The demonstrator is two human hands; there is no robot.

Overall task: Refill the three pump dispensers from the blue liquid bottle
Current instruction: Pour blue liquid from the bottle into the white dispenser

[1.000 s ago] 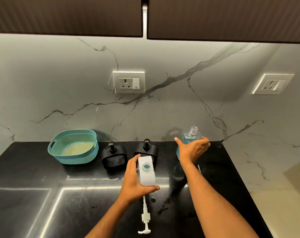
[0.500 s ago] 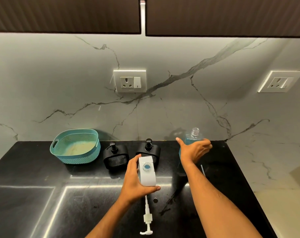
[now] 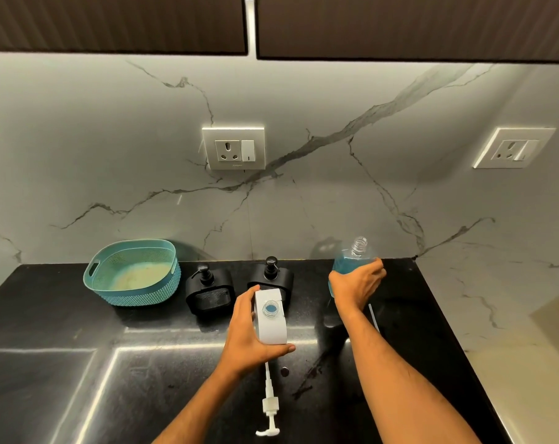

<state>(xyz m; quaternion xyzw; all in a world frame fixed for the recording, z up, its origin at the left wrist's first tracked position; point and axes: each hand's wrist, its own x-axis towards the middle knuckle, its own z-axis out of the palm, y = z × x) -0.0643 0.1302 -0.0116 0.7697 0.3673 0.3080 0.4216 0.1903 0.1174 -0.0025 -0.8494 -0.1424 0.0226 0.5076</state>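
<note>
White plastic fills the left hand (image 3: 249, 331): its fingers wrap the open-necked white dispenser (image 3: 270, 317), blue liquid showing in the mouth. The right hand (image 3: 356, 285) grips the uncapped blue liquid bottle (image 3: 352, 257). Below the left fingers lies the white pump (image 3: 269, 408); beyond them stand two black dispensers (image 3: 209, 291), then a teal basket (image 3: 132, 272).
</note>
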